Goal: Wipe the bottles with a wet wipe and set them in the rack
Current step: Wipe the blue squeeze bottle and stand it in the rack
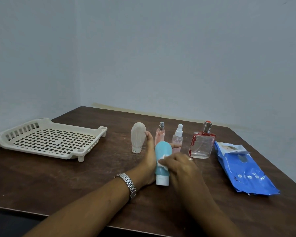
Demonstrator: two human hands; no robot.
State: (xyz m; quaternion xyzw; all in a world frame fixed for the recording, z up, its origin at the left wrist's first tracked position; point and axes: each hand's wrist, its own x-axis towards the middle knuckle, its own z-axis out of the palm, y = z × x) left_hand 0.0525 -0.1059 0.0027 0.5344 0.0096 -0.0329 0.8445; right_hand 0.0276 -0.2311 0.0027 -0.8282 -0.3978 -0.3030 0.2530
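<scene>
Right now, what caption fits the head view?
The left hand holds the blue bottle; the right hand rubs it with a wipe.

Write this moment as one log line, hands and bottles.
step: wiping; left hand: holds blue bottle; right hand: presses wet wipe on it; on table: beige bottle, pink bottle, spray bottle, red bottle

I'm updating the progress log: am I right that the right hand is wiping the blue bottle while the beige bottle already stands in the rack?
Not quite: the head view shows the beige bottle standing on the table, outside the rack, not in it. The right hand is indeed wiping the blue bottle with a wet wipe.
</scene>
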